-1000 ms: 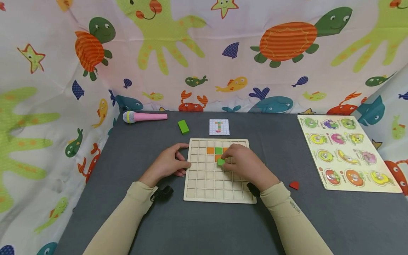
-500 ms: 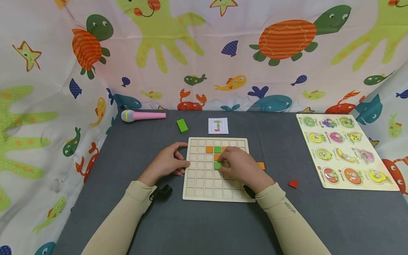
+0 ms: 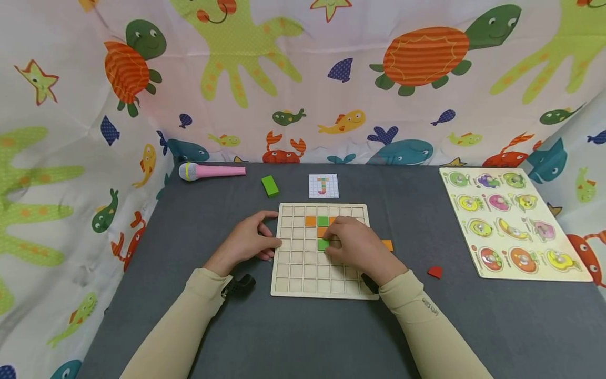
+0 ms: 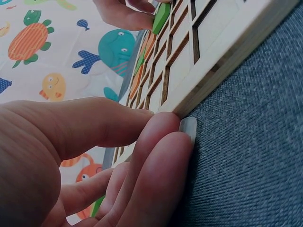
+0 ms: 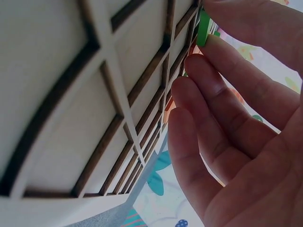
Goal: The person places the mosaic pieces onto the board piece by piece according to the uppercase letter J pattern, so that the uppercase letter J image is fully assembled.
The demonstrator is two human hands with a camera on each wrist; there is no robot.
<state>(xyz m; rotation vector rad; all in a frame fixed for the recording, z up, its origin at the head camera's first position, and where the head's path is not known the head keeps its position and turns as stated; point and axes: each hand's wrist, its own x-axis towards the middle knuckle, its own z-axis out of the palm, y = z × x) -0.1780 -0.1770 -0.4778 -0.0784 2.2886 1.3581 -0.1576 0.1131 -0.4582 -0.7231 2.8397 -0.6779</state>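
A wooden grid board (image 3: pixel 293 284) lies on the dark tabletop. My left hand (image 3: pixel 246 239) grips its left edge, thumb on the rim and fingertips against the side in the left wrist view. Over the board, my right hand (image 3: pixel 355 245) pinches a green square tile (image 3: pixel 323 245) between thumb and index finger; the tile stands slightly tilted at its grid square in the left wrist view (image 4: pixel 162 18). Directly above it is an orange tile (image 3: pixel 322 232), below a row with a green tile (image 3: pixel 322 221) between two orange ones. The right fingers partly cover the right-hand orange tile.
Behind the board lie a pattern card (image 3: pixel 324 186), a green block (image 3: pixel 270 186) and a pink toy microphone (image 3: pixel 213 171). To the right are an orange piece (image 3: pixel 387 245), a red curved-edge piece (image 3: pixel 435 272) and a fruit puzzle board (image 3: pixel 473 192). A printed curtain surrounds the table.
The right hand has shifted slightly and brought the green tile into line with the square under the orange one. The orange piece beside the board has come into view. The left hand keeps its grip.
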